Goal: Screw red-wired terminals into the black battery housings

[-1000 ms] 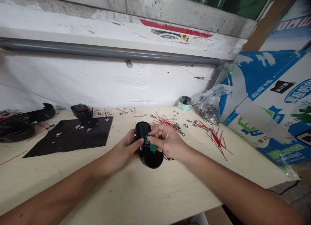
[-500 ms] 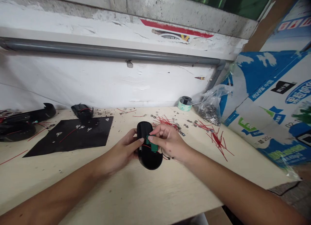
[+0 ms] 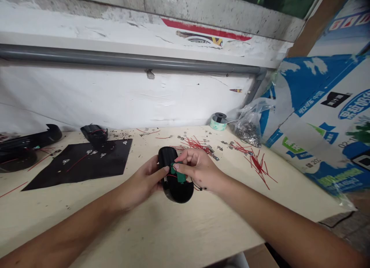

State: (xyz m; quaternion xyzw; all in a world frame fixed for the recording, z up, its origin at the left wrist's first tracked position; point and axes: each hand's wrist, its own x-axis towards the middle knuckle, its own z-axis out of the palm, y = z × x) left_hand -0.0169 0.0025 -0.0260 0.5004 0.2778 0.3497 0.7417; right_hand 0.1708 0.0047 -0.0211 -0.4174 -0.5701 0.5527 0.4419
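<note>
My left hand (image 3: pixel 150 175) is closed around the left side of a black plastic housing (image 3: pixel 178 194), its thumb over the rim. Between the thumb and fingers of my right hand (image 3: pixel 196 168) is a green circuit board (image 3: pixel 181 177), tilted over the open hollow of the housing. A red wire runs across the inside of the housing near the board. Dark thin wires (image 3: pixel 199 188) stick out at the right of the housing, under my right hand. The housing hangs just above the table; whether it touches cannot be seen.
Red wires (image 3: pixel 258 166) and small metal tabs (image 3: pixel 215 157) lie scattered beyond my hands. At the back stand a tape roll (image 3: pixel 218 123) and a plastic bag (image 3: pixel 248 129) of metal parts. Left are a black sheet (image 3: pixel 101 169) and more black housings (image 3: pixel 95 134). A printed carton (image 3: pixel 315 117) borders the right.
The view has shifted slightly. Both hands keep their hold; the housing and green board have tilted a little, and more of the dark wires shows at the right.
</note>
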